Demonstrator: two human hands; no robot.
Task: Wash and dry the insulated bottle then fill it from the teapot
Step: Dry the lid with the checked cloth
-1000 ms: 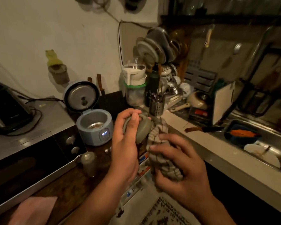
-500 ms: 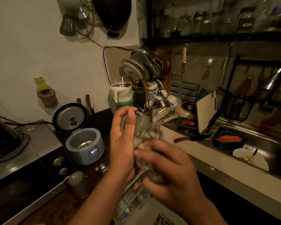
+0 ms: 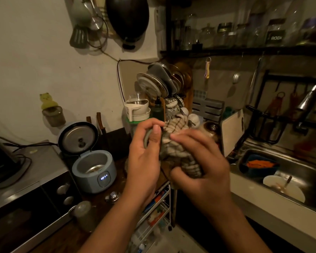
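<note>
My left hand (image 3: 144,165) is curled round the grey-green insulated bottle (image 3: 146,141). My thumb lies along its side and my fingers wrap over the far side, so I have a firm hold on it. Only a narrow strip of the bottle shows between my thumb and fingers. The rest is hidden under a striped cloth (image 3: 172,141) bunched over it. My right hand (image 3: 204,170) is closed on that cloth, its fingers clenched round the lower folds and pressing them against the bottle, though the hand is blurred. I hold the bottle up in the air, clear of every surface. It is above the gap between the wooden counter (image 3: 66,234) on my left, where an open rice cooker (image 3: 88,178) stands, and the sink (image 3: 303,168) on my right.
</note>
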